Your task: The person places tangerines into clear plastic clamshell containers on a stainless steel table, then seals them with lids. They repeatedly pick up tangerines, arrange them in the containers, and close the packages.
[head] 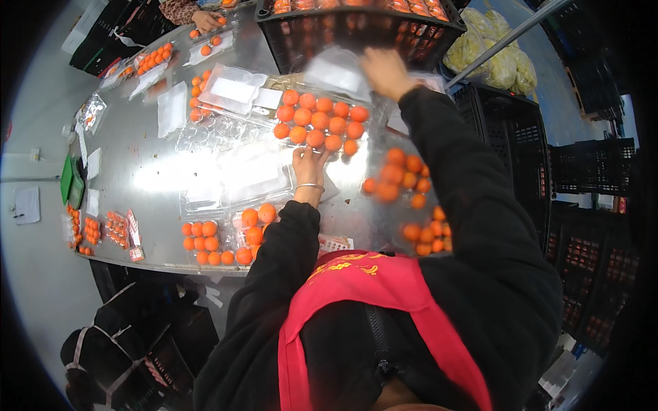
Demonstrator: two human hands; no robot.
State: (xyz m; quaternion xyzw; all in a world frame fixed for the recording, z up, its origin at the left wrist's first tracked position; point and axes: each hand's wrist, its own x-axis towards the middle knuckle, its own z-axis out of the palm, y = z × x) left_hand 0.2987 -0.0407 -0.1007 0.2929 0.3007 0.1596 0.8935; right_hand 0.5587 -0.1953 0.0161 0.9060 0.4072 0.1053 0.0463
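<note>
Rows of orange citrus fruits (320, 120) fill a clear plastic tray in front of me. At the tray's near edge lies my left hand (308, 167), fingertips touching it or the fruit beside it; whether they grip is unclear. My right hand (385, 72), blurred, is beyond the tray's far right corner, beside a clear plastic lid with a white pad (339, 74). Whether its fingers hold the lid cannot be made out. More clear packaging with white pads (252, 172) lies left of my left hand, and another padded piece (231, 95) overlaps the tray's left side.
A black crate (360, 38) of packed fruit stands at the far edge. Loose fruits (393, 174) lie to the right, filled packs (200, 242) at the near left. Another person's hand (206, 21) is at the far left. Black crates (509, 154) stand right of the metal table (128, 180).
</note>
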